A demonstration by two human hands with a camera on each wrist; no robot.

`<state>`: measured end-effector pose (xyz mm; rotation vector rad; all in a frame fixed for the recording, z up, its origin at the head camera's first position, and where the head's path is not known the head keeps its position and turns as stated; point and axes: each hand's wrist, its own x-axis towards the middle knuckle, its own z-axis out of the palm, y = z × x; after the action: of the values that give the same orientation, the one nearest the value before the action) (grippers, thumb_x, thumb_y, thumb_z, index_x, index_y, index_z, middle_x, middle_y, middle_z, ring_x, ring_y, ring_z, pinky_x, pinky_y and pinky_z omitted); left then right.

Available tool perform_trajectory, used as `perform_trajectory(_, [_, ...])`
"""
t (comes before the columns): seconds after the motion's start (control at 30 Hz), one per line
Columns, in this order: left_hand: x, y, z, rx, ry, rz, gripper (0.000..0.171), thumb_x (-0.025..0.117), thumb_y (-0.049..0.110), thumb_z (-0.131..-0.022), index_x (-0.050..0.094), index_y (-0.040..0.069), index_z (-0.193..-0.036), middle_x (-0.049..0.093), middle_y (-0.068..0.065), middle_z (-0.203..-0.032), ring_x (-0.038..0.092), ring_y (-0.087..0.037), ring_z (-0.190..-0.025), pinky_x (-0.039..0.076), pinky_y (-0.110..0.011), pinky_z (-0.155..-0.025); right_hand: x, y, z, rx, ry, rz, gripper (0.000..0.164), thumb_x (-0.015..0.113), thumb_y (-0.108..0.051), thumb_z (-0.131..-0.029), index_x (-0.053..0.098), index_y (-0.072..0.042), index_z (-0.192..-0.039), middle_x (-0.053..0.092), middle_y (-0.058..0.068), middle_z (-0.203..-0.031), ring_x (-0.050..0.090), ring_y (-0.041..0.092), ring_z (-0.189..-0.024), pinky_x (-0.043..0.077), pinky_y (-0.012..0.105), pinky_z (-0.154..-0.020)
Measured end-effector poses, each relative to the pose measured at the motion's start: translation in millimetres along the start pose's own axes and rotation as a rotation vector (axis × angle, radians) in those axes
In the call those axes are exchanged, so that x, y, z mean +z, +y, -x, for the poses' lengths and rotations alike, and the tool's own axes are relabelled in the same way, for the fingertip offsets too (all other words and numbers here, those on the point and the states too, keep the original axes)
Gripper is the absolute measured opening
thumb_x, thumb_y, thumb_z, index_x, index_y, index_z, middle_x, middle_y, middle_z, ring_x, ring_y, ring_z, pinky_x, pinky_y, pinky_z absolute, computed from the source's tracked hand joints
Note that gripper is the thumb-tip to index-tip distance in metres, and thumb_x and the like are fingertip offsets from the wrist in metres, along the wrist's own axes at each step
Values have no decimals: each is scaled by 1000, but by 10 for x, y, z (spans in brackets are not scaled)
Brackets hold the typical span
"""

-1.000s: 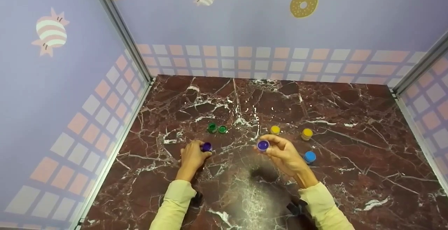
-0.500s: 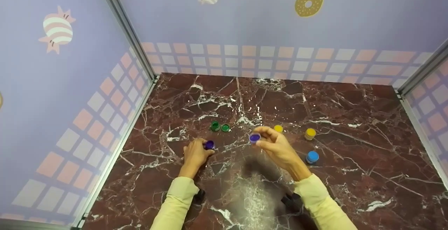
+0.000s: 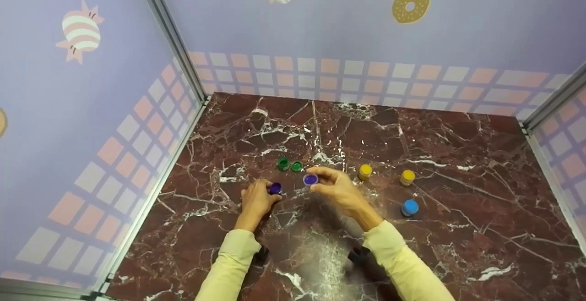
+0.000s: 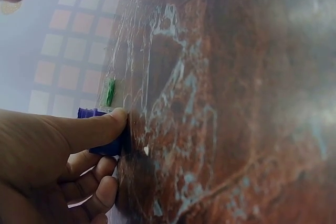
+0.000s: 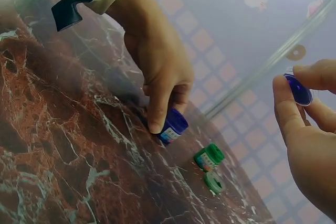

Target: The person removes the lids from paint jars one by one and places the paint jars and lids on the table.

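Note:
My left hand (image 3: pixel 257 200) grips a small purple paint jar (image 5: pixel 173 126) low at the table, thumb on one side and fingers on the other. The jar's top is off and purple paint shows inside. In my right hand (image 3: pixel 338 190) a purple jar lid (image 3: pixel 310 180) is pinched between thumb and fingers, its paint-stained inner side facing the head camera. The lid is held up to the right of the jar, apart from it. Just behind the jar stand an uncapped green paint jar (image 5: pixel 209 157) and its green lid (image 5: pixel 213 182), lying inner side up.
Two yellow-capped paint jars (image 3: pixel 365 172) and a blue-capped jar (image 3: pixel 409 207) stand to the right on the dark red marbled table (image 3: pixel 467 163). Patterned lilac panels (image 3: pixel 339 26) border the table at the back and sides.
My right hand has carried the purple lid leftward, toward the jar, uncovering the nearer yellow jar. My left hand keeps hold of the purple jar in place. The head view has shifted slightly.

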<state>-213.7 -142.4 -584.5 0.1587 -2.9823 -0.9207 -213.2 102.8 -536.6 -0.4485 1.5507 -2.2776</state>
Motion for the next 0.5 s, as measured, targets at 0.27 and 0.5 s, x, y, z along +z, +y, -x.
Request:
perform_trajectory(0.27, [7, 5, -3, 2, -6, -3, 43, 91, 26, -79, 74, 5, -112, 73, -13, -114, 67, -35, -106, 39, -50, -89, 32, 129, -89, 22, 2, 27, 50, 65, 17, -87, 48, 21, -134, 67, 16, -121, 69, 19, -104, 56, 31, -92])
perform_trajectory(0.5, [1, 7, -14, -23, -21, -2, 43, 90, 26, -81, 73, 6, -115, 73, -13, -116, 66, -36, -107, 38, -51, -92, 12, 196, -180, 15, 5, 167, 44, 69, 14, -85, 56, 16, -127, 68, 18, -117, 69, 26, -103, 56, 30, -89])
